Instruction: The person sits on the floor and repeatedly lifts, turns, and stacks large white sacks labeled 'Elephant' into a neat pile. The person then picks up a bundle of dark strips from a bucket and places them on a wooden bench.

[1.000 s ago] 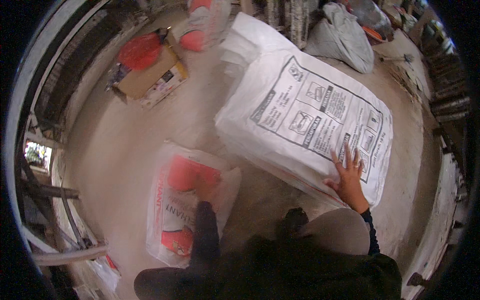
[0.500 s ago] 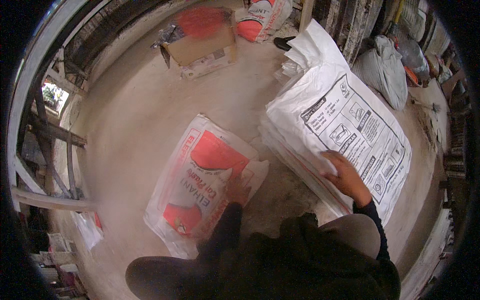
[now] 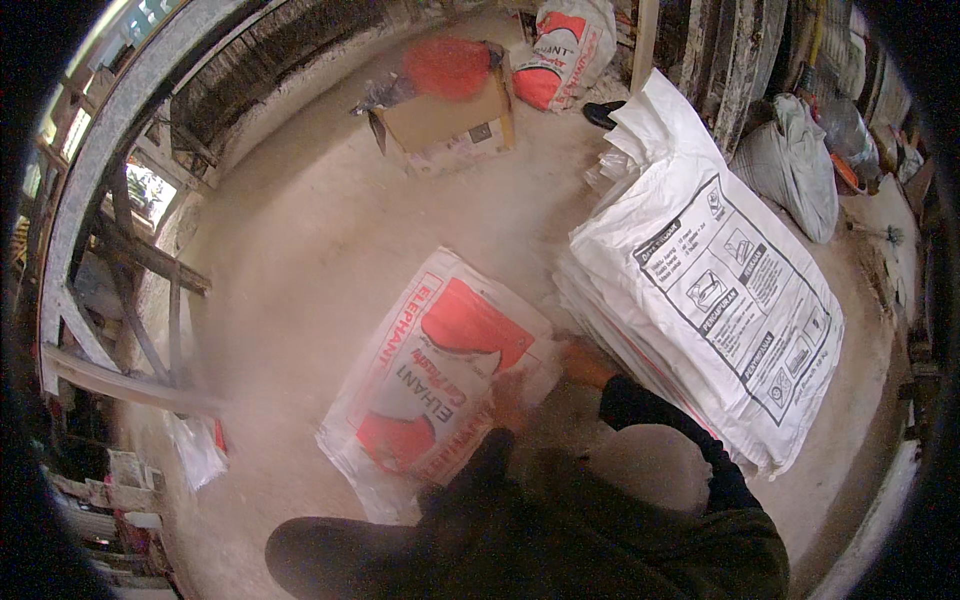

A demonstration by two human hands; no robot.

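A flat white plastic sack (image 3: 395, 375) with red and grey printing lies on the dusty floor before me, slightly left of the middle. My left hand (image 3: 512, 397) rests on its right part; the fingers look laid flat, though haze and blur soften them. By the sack's right edge is my right hand (image 3: 585, 364), its fingers smeared, so its grip does not show. To the right lies a thick stack of white sacks (image 3: 740, 290), the top one printed in black with small pictures. My right sleeve passes along the stack's near side.
A cardboard box (image 3: 445, 125) with a red bundle (image 3: 447, 68) on top stands at the far side. Beside it sits a filled red-and-white sack (image 3: 566, 55). A grey sack (image 3: 790, 165) leans at the far right. Wooden framing (image 3: 130, 385) runs along the left.
My right hand has left the top of the white stack and moved left to the red-printed sack's edge. My left hand stays on that sack. The whole view has shifted somewhat.
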